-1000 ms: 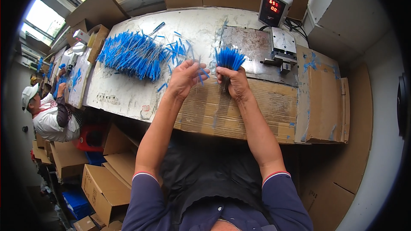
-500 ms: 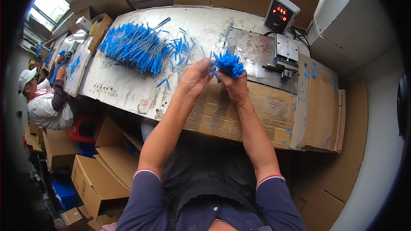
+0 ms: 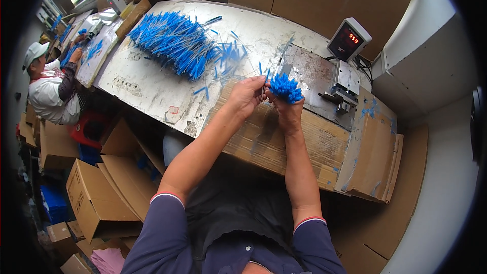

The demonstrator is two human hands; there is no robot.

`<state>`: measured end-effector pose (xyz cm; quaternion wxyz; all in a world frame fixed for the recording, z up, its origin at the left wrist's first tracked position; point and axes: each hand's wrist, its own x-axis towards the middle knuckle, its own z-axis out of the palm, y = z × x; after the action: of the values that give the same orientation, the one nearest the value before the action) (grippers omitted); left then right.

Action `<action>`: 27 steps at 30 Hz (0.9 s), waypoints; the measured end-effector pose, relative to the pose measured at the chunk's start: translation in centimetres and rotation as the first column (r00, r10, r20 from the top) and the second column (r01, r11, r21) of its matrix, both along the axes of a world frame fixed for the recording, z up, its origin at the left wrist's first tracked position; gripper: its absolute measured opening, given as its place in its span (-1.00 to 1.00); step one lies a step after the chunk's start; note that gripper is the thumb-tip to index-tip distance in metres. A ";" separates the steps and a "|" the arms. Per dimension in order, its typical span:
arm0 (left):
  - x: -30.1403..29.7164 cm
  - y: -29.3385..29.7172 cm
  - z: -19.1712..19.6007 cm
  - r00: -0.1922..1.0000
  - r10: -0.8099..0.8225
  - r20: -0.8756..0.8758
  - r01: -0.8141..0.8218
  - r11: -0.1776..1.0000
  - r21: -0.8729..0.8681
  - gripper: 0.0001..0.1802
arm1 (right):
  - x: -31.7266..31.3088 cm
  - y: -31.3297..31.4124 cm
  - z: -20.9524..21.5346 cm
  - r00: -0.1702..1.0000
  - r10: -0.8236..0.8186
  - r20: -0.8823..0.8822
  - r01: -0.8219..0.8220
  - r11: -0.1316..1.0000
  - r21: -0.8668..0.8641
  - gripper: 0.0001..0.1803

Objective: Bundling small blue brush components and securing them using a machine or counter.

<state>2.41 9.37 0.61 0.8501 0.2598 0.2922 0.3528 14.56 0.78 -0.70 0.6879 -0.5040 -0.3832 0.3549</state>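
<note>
My right hand [image 3: 288, 114] is closed around a bundle of thin blue-tipped wire pieces [image 3: 286, 88], blue ends upward. Just left of it, my left hand [image 3: 247, 94] pinches what look like one or two more blue-tipped pieces [image 3: 261, 69] by their thin stems, its fingertips close to the right hand's. Both hands are over the front of the worktable, above a cardboard sheet [image 3: 253, 144]. A large pile of the same pieces [image 3: 175, 45] lies at the far left, with several loose ones [image 3: 229, 53] beside it.
A metal fixture [image 3: 345, 86] on a steel plate stands at the right, with a red digital display [image 3: 349, 38] behind it. A pen [image 3: 212, 21] lies beyond the pile. Open cartons [image 3: 104, 193] stand at lower left. A co-worker [image 3: 53, 89] sits at another table.
My view has turned, shifting the table in the picture. The display's red reading differs. My left fingers still pinch beside the bundle, which stays in my right hand.
</note>
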 end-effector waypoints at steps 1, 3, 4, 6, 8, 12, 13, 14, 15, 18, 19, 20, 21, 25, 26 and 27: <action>-0.3 -0.2 0.0 0.999 -0.039 -0.011 0.039 0.999 0.002 -0.85 | -0.1 -0.3 0.6 0.993 0.010 -0.121 -0.004 0.999 0.048 -0.76; -0.5 -0.5 -0.2 0.997 -0.071 -0.018 0.071 0.998 0.002 -0.85 | 0.1 -0.2 0.6 0.971 0.031 -0.237 -0.010 0.996 0.092 -0.75; -0.6 -0.6 -0.4 0.998 -0.056 -0.006 0.056 0.998 -0.005 -0.85 | 0.2 -0.1 0.6 0.955 0.028 -0.294 0.021 0.986 0.164 -0.75; -0.7 -0.8 -0.9 0.999 -0.039 0.006 0.039 0.999 -0.013 -0.85 | 0.7 0.0 0.5 0.929 0.035 -0.369 0.061 0.968 0.243 -0.74; -0.5 -1.5 -0.6 0.997 -0.053 -0.058 0.052 0.998 -0.023 -0.85 | 1.3 -0.1 0.5 0.918 0.044 -0.394 0.056 0.969 0.239 -0.74; -0.2 -2.0 -0.9 0.982 0.011 -0.188 0.018 0.989 0.149 -0.82 | 1.7 0.1 1.0 0.876 0.010 -0.481 0.142 0.950 0.277 -0.74; -0.2 -2.1 -1.1 0.957 0.087 -0.276 -0.018 0.969 0.245 -0.83 | 1.9 0.1 1.2 0.843 -0.010 -0.538 0.203 0.931 0.302 -0.74; -0.2 -2.0 -1.2 0.920 0.170 -0.353 -0.042 0.939 0.341 -0.83 | 2.9 -0.1 0.9 0.816 0.000 -0.578 0.201 0.938 0.284 -0.75; -0.3 -1.9 -1.2 0.920 0.168 -0.353 -0.039 0.938 0.343 -0.83 | 3.7 -0.2 1.0 0.816 -0.001 -0.578 0.204 0.937 0.285 -0.75; -1.1 -1.7 -1.3 0.927 0.202 -0.317 -0.106 0.949 0.296 -0.82 | 4.4 -0.2 2.3 0.816 -0.013 -0.578 0.187 0.952 0.243 -0.81; -1.0 -1.6 -1.2 0.925 0.217 -0.312 -0.115 0.942 0.314 -0.82 | 4.3 -0.3 2.1 0.816 -0.020 -0.578 0.197 0.949 0.246 -0.81; -0.7 -1.6 -1.0 0.923 0.232 -0.306 -0.125 0.935 0.332 -0.81 | 3.8 -0.3 1.7 0.849 -0.042 -0.527 0.153 0.974 0.169 -0.82; -0.4 -1.6 -0.9 0.926 0.224 -0.304 -0.116 0.935 0.334 -0.81 | 3.2 -0.2 1.4 0.879 -0.059 -0.474 0.113 0.990 0.087 -0.82; 1.5 -2.2 -0.3 0.916 0.268 -0.298 -0.128 0.900 0.417 -0.81 | 1.6 0.5 0.5 0.904 -0.064 -0.424 0.045 0.997 -0.055 -0.76; 2.2 -2.4 -0.2 0.898 0.291 -0.331 -0.111 0.876 0.469 -0.81 | 1.3 0.6 0.1 0.903 -0.065 -0.424 0.046 0.997 -0.054 -0.76; 2.9 -2.9 -0.2 0.898 0.289 -0.331 -0.109 0.876 0.469 -0.81 | 1.1 0.7 -0.3 0.922 -0.084 -0.377 0.071 0.996 -0.048 -0.76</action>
<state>5.30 6.44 0.39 0.6516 0.4776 0.3944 0.4379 15.65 1.49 -1.00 0.7539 -0.4522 -0.2170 0.4243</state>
